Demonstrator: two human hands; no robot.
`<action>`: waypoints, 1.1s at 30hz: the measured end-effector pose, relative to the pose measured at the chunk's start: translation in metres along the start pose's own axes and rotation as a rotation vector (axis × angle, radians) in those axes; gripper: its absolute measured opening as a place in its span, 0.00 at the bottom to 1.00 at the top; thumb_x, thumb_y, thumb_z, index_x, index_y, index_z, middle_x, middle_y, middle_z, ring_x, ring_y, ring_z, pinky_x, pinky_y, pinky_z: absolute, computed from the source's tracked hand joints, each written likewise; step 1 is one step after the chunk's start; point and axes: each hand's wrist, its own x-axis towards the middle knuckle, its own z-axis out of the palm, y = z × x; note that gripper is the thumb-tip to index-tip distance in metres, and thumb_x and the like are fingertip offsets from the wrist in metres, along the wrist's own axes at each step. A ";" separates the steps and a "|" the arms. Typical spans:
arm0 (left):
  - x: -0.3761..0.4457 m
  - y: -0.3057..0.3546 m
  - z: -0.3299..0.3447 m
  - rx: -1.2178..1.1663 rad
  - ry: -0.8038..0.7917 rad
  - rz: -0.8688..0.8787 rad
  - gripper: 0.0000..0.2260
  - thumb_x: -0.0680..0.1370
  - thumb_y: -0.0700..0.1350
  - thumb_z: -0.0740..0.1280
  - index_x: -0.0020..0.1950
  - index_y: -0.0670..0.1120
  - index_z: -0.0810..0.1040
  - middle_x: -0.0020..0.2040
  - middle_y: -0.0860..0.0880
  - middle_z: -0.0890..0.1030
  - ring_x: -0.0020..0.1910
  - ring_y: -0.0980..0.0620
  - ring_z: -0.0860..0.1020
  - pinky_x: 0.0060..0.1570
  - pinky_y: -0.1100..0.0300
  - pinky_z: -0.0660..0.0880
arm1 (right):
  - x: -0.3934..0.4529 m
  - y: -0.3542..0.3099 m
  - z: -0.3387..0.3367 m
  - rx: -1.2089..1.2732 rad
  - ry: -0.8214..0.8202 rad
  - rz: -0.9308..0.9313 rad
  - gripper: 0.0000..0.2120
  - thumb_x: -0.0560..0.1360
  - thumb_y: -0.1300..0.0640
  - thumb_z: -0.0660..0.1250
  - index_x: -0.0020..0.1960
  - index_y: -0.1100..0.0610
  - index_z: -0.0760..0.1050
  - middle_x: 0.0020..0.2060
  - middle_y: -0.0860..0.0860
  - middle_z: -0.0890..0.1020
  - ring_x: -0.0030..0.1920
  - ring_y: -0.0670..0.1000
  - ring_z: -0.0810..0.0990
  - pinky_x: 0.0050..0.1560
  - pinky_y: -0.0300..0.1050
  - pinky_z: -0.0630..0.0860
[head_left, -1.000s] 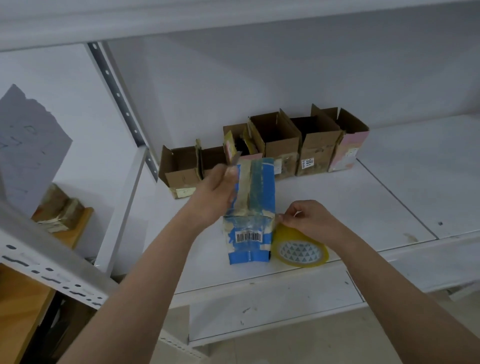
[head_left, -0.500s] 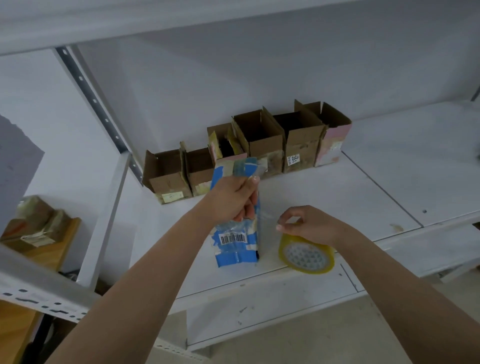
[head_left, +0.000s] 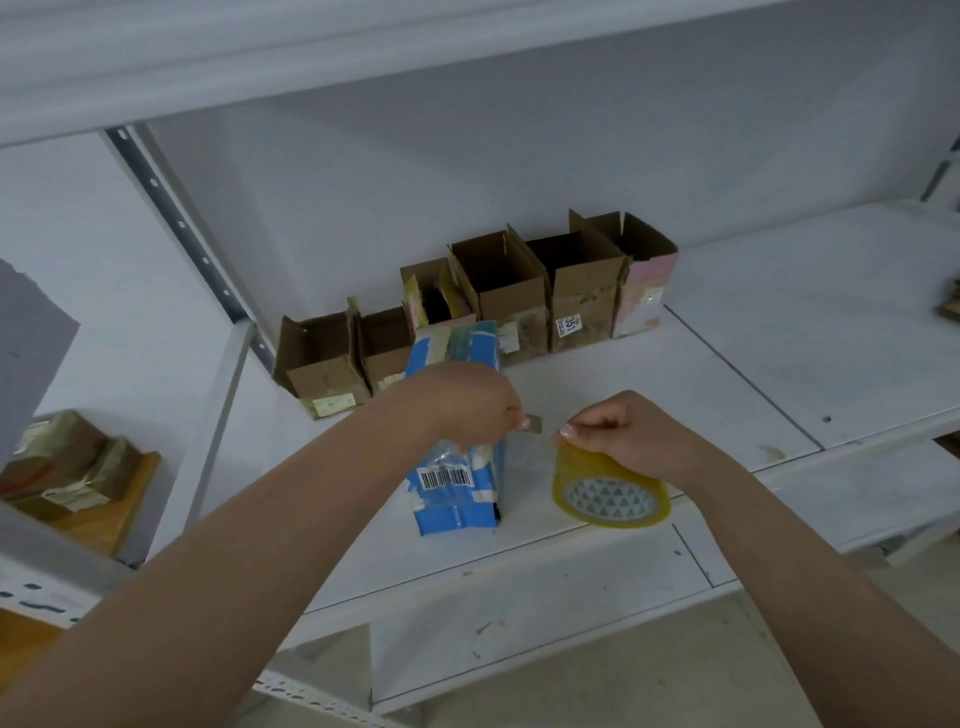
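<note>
So, starting at the far left, a few taped-up parcels (head_left: 67, 467) sit on a wooden surface outside the rack. Moving in, a row of open cardboard boxes (head_left: 498, 296) stands along the back of the white shelf (head_left: 779, 338), touching side by side.

In front of them, near the front edge of the shelf, is the blue package (head_left: 457, 499). It's standing upright with the barcode label facing the camera, and it's covered in bits of old tape. The left hand (head_left: 467, 400) is right over its upper part, fingers curled, pinching a small grey blade (head_left: 534, 422) that pokes out to the right. At least it looks like a blade, it's tiny and a bit blurry.

A clear tape strip (head_left: 524, 452) stretches from the side of the package across to the yellow tape roll (head_left: 610, 491), which sits tilted just to the right of the package. The right hand (head_left: 628, 431) grips the roll from above, with its fingertips pressed together on the strip where it leaves the roll. The blade tip is just beside those fingertips, above the strip.
</note>
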 end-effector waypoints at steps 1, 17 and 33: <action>0.002 0.005 0.000 0.055 -0.015 -0.024 0.16 0.84 0.52 0.53 0.49 0.47 0.77 0.37 0.50 0.75 0.36 0.55 0.73 0.43 0.58 0.70 | -0.001 0.000 0.001 -0.021 0.011 -0.014 0.08 0.77 0.49 0.67 0.47 0.47 0.85 0.42 0.47 0.85 0.46 0.49 0.83 0.56 0.53 0.79; 0.001 -0.008 0.036 -0.233 0.492 -0.325 0.15 0.75 0.49 0.69 0.37 0.53 0.62 0.36 0.53 0.70 0.39 0.52 0.74 0.33 0.59 0.64 | 0.001 0.016 0.029 0.242 -0.015 0.272 0.10 0.77 0.52 0.68 0.41 0.49 0.86 0.36 0.49 0.86 0.36 0.47 0.84 0.33 0.38 0.75; 0.007 -0.025 0.019 -0.247 0.658 -0.612 0.24 0.74 0.64 0.67 0.58 0.47 0.72 0.45 0.50 0.74 0.39 0.50 0.74 0.33 0.56 0.71 | -0.002 0.018 0.011 0.311 0.103 0.229 0.09 0.78 0.52 0.68 0.43 0.51 0.86 0.38 0.51 0.86 0.39 0.50 0.85 0.40 0.44 0.81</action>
